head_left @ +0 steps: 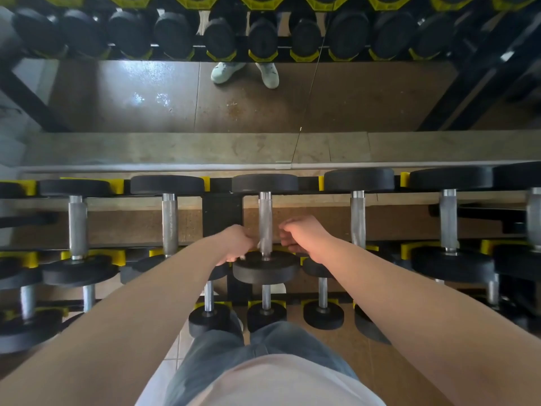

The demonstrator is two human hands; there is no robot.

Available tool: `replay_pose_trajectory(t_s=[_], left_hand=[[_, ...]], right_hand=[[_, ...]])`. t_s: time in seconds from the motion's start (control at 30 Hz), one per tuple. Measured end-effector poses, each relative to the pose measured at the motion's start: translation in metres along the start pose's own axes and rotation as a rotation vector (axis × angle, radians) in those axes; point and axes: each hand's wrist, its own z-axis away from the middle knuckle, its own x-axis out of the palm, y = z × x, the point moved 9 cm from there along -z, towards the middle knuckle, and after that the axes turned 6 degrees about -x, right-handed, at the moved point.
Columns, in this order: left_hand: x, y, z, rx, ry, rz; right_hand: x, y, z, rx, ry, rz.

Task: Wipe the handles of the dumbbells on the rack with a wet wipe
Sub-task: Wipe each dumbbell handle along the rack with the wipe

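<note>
The dumbbell (265, 268) being treated is cradled at the middle of the rack (222, 218). Its heads are seated on the front and back rails, so the handle (265, 218) is left bare across the gap and can be reached from both sides. The left hand (235, 244) is set against the handle's near end, fingers clenched on a pale scrap judged to be the wet wipe (258, 245). The right hand (303, 234) is held just beside the handle, fingers loosely curled; whether anything is grasped cannot be told.
</note>
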Motion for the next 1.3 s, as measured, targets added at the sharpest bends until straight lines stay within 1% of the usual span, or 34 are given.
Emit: replay_pose_trajectory(t_s=[0.07,0.17,0.27,0.33,0.4,0.47,0.53,0.67,0.8,0.9,1.0,1.13,1.3], left_hand=[[-0.008,0.0,0.001,-0.033,0.04,0.073],[-0.014,-0.003,0.009,-0.026,0.097,0.191],[-0.016,-0.012,0.018,-0.014,0.108,0.316],[-0.014,-0.012,0.027,0.03,0.06,0.407],[-0.011,-0.004,0.042,0.097,-0.016,0.468],[-0.008,0.001,0.055,0.147,-0.076,0.497],[-0.008,0.002,0.064,0.175,-0.1,0.52],[-0.011,0.0,0.082,0.236,-0.055,0.478],[-0.003,-0.001,0.095,0.297,-0.067,0.408],[0.003,-0.003,0.102,0.322,-0.062,0.383],[0.005,0.0,0.109,0.348,-0.033,0.308],[0.003,0.012,0.107,0.349,0.036,0.292],[0.012,0.045,0.097,0.36,0.154,0.205]], right_hand=[[0.0,-0.005,0.001,-0.027,0.011,0.013],[0.001,-0.012,0.005,-0.064,0.024,0.041],[0.008,-0.022,0.016,-0.166,-0.02,0.124],[0.019,-0.031,0.029,-0.278,-0.087,0.215],[0.033,-0.038,0.041,-0.405,-0.14,0.359],[0.042,-0.043,0.052,-0.512,-0.109,0.489],[0.042,-0.046,0.062,-0.564,-0.03,0.516],[0.039,-0.039,0.085,-0.551,0.06,0.408],[0.03,-0.029,0.106,-0.556,0.173,0.339],[0.014,-0.017,0.118,-0.509,0.269,0.199],[-0.001,-0.006,0.125,-0.467,0.302,0.118],[-0.023,0.001,0.123,-0.443,0.334,0.063],[-0.058,0.009,0.112,-0.394,0.348,0.088]])
